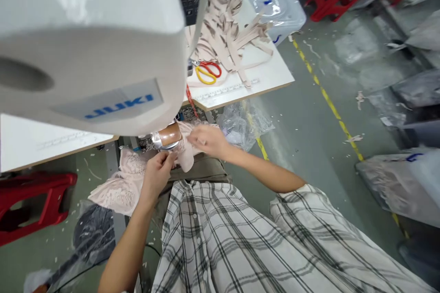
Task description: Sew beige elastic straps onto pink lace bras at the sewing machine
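Observation:
A pale pink lace bra [118,185] hangs off the left of the sewing machine's work area, and more of its fabric lies at the shiny metal machine bed [169,137]. My left hand [158,171] is closed, thumb and finger pinching the edge of the pink fabric just in front of the bed. My right hand [209,141] is beside the fabric on the right, fingers curled and slightly blurred; what lies within them is hidden. The white sewing machine head [103,64], marked JUKI, covers the needle area.
On the white table [275,71] lie a heap of beige straps [223,32] and red-and-yellow-handled scissors [208,72]. A clear plastic bin [285,4] stands behind. Red stools [51,201] are at left and far right. Plastic bags [240,123] lie below the table edge.

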`<state>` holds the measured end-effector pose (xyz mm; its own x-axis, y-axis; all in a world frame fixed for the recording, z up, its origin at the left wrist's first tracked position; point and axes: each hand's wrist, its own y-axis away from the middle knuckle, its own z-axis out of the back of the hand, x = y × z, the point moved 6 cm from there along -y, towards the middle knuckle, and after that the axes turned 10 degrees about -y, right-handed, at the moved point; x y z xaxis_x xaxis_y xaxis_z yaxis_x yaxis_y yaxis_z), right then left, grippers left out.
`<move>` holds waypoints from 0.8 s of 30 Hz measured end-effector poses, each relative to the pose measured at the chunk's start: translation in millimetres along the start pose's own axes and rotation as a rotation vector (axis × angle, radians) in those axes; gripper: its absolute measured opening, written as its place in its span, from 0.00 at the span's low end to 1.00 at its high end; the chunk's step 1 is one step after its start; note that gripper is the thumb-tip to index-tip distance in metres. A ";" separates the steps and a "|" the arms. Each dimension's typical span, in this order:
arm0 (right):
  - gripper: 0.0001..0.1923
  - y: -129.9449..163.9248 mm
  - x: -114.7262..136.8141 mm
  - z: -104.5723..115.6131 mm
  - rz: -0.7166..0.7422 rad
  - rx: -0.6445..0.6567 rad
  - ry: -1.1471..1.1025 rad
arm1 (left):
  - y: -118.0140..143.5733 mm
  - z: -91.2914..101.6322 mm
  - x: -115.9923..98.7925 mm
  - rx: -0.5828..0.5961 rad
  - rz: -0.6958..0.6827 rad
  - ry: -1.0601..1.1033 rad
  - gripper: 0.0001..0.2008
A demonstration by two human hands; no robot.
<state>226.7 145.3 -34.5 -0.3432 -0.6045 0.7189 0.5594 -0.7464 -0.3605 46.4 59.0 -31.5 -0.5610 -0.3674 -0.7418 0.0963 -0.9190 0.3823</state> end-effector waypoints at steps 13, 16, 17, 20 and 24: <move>0.19 -132.3 -111.0 104.6 -0.440 0.169 0.608 | 17.1 8.5 0.7 0.092 0.068 0.361 0.19; 0.17 -79.9 -64.0 120.5 -0.383 0.093 0.514 | 15.6 5.4 10.4 0.147 0.103 0.592 0.18; 0.16 -57.9 -45.8 123.3 -0.390 0.079 0.449 | 14.9 4.4 12.5 0.164 0.113 0.666 0.17; 0.17 9.2 10.7 105.7 -0.398 0.222 0.259 | 12.9 1.6 15.6 0.198 0.156 0.833 0.15; 0.16 62.2 66.9 58.7 -0.259 0.325 0.134 | 12.0 -0.8 15.9 0.190 0.199 0.898 0.14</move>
<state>282.8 74.8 26.1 -0.5866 -0.4552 0.6699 0.6426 -0.7650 0.0428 39.3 42.1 -39.1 0.3035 -0.5608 -0.7703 -0.0581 -0.8178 0.5726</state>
